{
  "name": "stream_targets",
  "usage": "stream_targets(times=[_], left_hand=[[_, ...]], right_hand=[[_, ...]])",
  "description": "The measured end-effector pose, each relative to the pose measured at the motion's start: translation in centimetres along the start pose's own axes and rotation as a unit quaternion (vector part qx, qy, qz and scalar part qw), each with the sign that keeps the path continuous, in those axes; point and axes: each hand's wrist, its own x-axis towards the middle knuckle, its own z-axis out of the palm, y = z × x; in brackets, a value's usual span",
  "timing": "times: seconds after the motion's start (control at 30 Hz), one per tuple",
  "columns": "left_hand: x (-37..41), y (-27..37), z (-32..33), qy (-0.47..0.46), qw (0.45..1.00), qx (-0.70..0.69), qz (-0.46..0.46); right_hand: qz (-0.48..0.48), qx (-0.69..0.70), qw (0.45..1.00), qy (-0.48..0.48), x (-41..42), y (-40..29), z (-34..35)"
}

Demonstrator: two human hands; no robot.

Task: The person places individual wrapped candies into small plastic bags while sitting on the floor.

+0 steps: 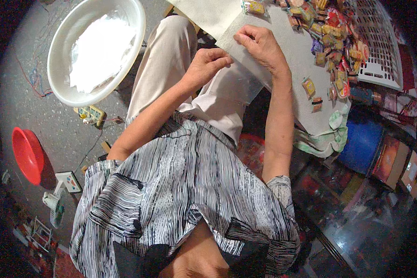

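A clear plastic bag [241, 85] hangs over my lap, its film so thin that the upper edge is hard to make out. My left hand [210, 64] pinches it between thumb and fingers near its left side. Just above and to the right, my right hand [260, 43] has its thumb and fingertips closed at the film's upper part. Under my right hand lies a pale cloth-covered table [288, 52]. One wrapped snack pack [254, 7] rests beyond that hand, and a heap of small wrapped snacks [328, 38] lies to its right.
On the left, a large white basin [52, 66] holds a pile of clear plastic bags [100, 52]. A red basin [27, 156], a power strip [95, 114] and a small fan [55, 206] are on that side. A white plastic basket [382, 71] and a blue drum [359, 146] stand at the right.
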Motion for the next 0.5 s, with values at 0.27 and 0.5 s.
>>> stream_targets(times=[0.27,0.5], left_hand=[[0.2,-0.1,-0.1,0.01,1.0,-0.007,-0.028],[-0.6,-1.0,0.6,0.004,0.998,-0.039,-0.051]], right_hand=[[-0.027,-0.043,0.991,0.122,-0.5,0.6,2.3],[-0.018,-0.028,0.982,0.188,-1.1,1.1,2.2]])
